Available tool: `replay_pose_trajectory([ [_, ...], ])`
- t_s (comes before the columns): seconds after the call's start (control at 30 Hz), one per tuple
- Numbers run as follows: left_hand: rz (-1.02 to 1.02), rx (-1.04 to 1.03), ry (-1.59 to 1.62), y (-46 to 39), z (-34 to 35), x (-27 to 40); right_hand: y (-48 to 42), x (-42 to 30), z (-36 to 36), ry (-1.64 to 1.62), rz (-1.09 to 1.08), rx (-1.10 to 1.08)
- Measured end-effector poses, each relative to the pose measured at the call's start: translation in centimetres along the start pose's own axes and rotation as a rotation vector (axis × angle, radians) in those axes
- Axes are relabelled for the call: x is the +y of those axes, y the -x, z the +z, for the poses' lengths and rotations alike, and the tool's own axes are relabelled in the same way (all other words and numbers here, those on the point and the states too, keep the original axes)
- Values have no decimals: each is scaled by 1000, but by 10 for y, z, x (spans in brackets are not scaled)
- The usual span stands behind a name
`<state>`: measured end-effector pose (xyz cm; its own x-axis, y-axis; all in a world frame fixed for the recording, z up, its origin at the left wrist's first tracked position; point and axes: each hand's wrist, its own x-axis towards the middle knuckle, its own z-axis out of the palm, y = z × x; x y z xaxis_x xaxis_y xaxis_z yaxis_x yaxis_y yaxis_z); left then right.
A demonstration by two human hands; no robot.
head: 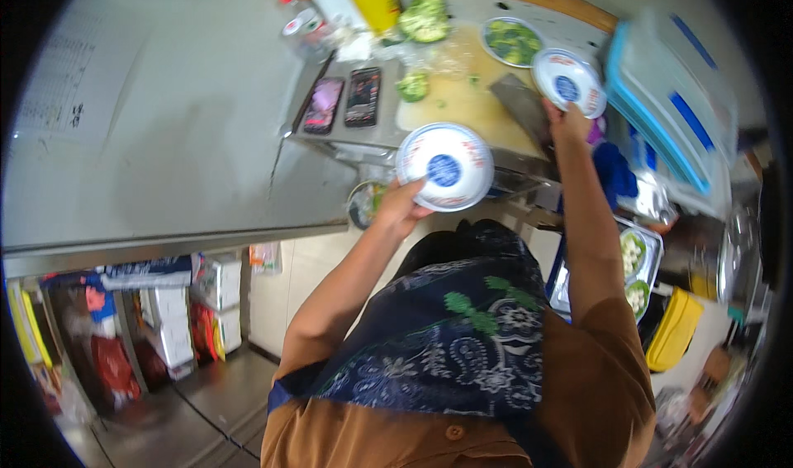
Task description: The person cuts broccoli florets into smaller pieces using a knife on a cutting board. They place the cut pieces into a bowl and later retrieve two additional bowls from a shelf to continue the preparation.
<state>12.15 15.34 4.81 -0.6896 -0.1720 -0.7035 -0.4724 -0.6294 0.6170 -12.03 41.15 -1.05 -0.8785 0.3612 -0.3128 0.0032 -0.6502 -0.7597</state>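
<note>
In my left hand [403, 208] is a white plate with a blue centre pattern [445, 167], held by its near rim in front of the counter edge. My right hand [567, 121] grips a similar patterned plate [567, 77] at the right side of the cutting board [452, 105]. Beside that plate, farther back, a plate of broccoli pieces [513, 42] rests on the board. A cleaver [520, 105] lies on the board, left of my right hand. A green vegetable head [425, 19] and a smaller green piece [413, 87] sit towards the left.
Two phones [323, 105] [363, 96] lie left of the board. Plastic bottles [306, 28] stand behind them. Translucent bins with a light-blue rim [657, 121] lean at the right. Below them, a metal tray [653, 245] holds vegetable portions. A waste bin [362, 204] is under the counter.
</note>
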Motion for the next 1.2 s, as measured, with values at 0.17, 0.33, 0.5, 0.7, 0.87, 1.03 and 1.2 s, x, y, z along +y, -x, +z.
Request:
replay_pose_trajectory([
  [0.17,-64,-40,70,-54,50,10,-50,8,9,-79,-46,76],
  [0.33,-21,-157,72,-102,71,11,-86,14,11,-62,-102,153],
  [0.5,39,-260,39,-139,81,6,-117,12,10,64,-28,223],
  [0.7,31,-258,-191,-144,73,27,-151,15,-11,27,32,201],
  [0.87,-16,-404,-304,-127,17,57,-118,10,-27,118,-21,122],
  [1.03,564,-86,-477,-129,-70,108,-83,25,-11,233,180,38],
  [1.2,913,296,-1037,-131,-128,133,-79,24,19,431,448,-197],
])
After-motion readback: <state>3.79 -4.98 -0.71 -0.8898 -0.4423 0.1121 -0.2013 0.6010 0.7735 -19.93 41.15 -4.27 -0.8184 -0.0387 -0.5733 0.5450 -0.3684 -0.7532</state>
